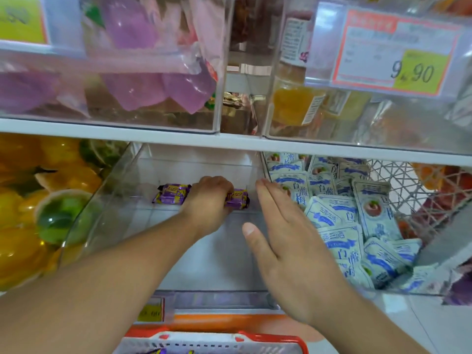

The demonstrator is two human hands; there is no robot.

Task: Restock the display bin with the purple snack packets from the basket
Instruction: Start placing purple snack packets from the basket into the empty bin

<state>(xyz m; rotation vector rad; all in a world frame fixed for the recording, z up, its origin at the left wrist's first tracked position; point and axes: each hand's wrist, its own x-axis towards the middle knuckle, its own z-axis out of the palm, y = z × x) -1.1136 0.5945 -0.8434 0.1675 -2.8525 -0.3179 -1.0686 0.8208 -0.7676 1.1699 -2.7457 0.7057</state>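
The purple snack packets (pixel 171 193) are small shiny foil wrappers, purple with yellow lettering and crimped ends – two of them visible lying on the floor of the clear plastic display bin (pixel 201 256), toward the back, one to the left of the left hand (pixel 208 200) and the other (pixel 238 199) poking out on its right side. That left hand is curled palm-down over the right packet, fingers bent and touching it, though whether it's actually pinching it I can't tell from this angle. The right hand (pixel 288 249) is flat and fully open, fingers straight and together, thumb out, hovering along the right inner wall of the bin and holding nothing. The rest of the bin is bare. At the bottom edge there's the white mesh basket with an orange rim (pixel 270 339), and a couple more purple wrappers just peek out inside it – hard to count, they're cut off. Next bin to the right is stuffed with white-and-blue plum candy pouches (pixel 375 218), too many to count, and the bin on the left holds yellow and green jelly cups (pixel 33 208). One orange and yellow price tag (pixel 398 49) reading 9.90 hangs on the upper shelf.
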